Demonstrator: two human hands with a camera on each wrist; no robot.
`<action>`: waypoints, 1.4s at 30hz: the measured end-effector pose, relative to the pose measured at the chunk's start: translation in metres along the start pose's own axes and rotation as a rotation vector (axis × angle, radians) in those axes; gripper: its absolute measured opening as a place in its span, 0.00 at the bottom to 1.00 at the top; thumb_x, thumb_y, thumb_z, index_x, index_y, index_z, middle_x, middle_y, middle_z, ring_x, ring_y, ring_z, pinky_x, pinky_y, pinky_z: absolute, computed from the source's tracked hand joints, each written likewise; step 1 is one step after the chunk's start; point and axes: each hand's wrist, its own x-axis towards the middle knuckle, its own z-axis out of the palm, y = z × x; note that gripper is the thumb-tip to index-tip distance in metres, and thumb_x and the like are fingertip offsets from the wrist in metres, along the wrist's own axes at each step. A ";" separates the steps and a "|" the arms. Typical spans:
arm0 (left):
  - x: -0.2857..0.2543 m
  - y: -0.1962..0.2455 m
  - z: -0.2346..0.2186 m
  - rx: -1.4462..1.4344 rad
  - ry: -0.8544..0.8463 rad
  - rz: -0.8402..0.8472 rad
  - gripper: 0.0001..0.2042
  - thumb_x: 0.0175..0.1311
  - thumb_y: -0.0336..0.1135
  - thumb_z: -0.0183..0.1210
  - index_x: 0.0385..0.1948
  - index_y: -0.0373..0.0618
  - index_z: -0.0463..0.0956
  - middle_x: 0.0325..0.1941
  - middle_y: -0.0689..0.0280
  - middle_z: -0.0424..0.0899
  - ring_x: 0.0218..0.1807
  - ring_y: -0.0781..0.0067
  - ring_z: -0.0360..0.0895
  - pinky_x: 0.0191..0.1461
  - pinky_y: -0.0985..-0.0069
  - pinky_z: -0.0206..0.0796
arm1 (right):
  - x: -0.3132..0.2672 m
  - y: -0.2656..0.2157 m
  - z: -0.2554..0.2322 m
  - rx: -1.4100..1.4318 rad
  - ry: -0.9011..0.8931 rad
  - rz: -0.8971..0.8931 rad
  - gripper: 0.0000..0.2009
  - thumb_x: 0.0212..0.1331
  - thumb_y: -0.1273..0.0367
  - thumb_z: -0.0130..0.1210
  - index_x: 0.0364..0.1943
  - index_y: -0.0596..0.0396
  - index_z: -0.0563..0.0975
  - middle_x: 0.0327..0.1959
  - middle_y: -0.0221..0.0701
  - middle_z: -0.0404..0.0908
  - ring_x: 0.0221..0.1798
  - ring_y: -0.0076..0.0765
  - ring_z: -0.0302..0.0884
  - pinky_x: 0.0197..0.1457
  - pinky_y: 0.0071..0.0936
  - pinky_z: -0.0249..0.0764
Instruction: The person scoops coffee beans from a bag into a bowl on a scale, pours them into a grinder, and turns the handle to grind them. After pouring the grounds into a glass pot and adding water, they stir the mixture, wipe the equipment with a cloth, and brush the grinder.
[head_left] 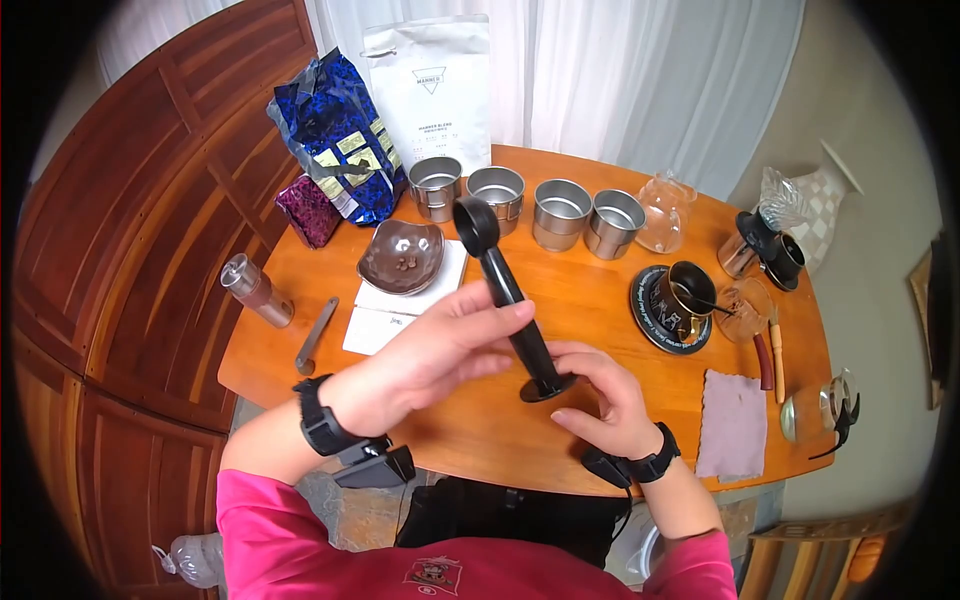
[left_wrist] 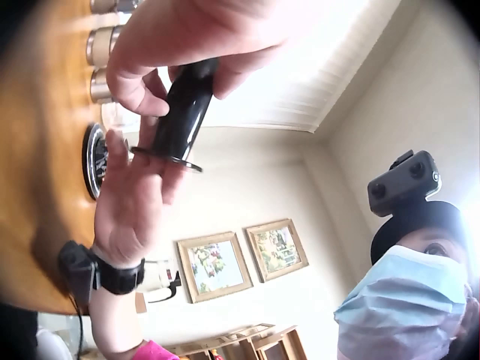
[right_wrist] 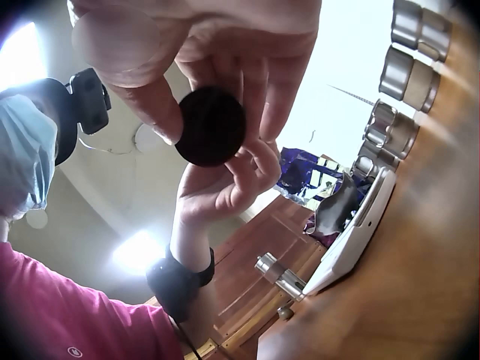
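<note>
My left hand [head_left: 440, 345] grips the black handle of a long coffee scoop [head_left: 508, 292], held tilted over the table. The scoop's round cup points up and away; a flat disc forms its lower end. My right hand [head_left: 612, 405] is at that disc, the thumb loosely extended near its edge and the fingers beside the lower handle. The right wrist view shows the disc [right_wrist: 213, 126] face-on between right thumb and fingers. In the left wrist view the right hand [left_wrist: 131, 202] has its fingers reaching up behind the disc.
Several steel cups [head_left: 562, 212] line the back, before two coffee bags [head_left: 430, 90]. A brown bowl [head_left: 385, 262] with a few beans sits on a white scale [head_left: 372, 328], near a hand grinder [head_left: 258, 292]. To the right are a black cup [head_left: 690, 285] on a saucer and a cloth [head_left: 733, 425].
</note>
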 end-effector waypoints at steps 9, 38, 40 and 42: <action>-0.028 0.061 -0.030 0.542 0.451 0.798 0.10 0.54 0.30 0.61 0.37 0.45 0.74 0.32 0.74 0.77 0.34 0.86 0.71 0.39 0.85 0.63 | -0.006 0.010 0.005 0.233 0.000 0.151 0.24 0.54 0.79 0.52 0.56 0.58 0.60 0.51 0.40 0.70 0.44 0.31 0.76 0.46 0.24 0.71; 0.013 0.048 -0.223 1.411 1.214 0.331 0.18 0.40 0.39 0.67 0.28 0.34 0.74 0.29 0.50 0.79 0.35 0.53 0.77 0.39 0.67 0.68 | -0.004 0.031 0.005 0.132 -0.198 0.585 0.08 0.55 0.76 0.53 0.39 0.59 0.73 0.31 0.27 0.78 0.36 0.18 0.74 0.40 0.16 0.70; 0.013 0.047 -0.225 1.409 1.211 0.309 0.18 0.40 0.40 0.67 0.28 0.34 0.74 0.29 0.51 0.79 0.35 0.54 0.77 0.38 0.67 0.67 | -0.004 0.032 0.005 0.144 -0.198 0.587 0.08 0.55 0.76 0.53 0.39 0.59 0.73 0.31 0.27 0.78 0.36 0.18 0.74 0.40 0.16 0.70; 0.013 0.045 -0.228 1.391 1.211 0.318 0.18 0.40 0.40 0.67 0.28 0.34 0.74 0.29 0.51 0.79 0.35 0.54 0.77 0.38 0.67 0.67 | -0.005 0.033 0.005 0.156 -0.198 0.589 0.08 0.55 0.76 0.53 0.39 0.59 0.73 0.31 0.27 0.77 0.36 0.18 0.74 0.41 0.16 0.70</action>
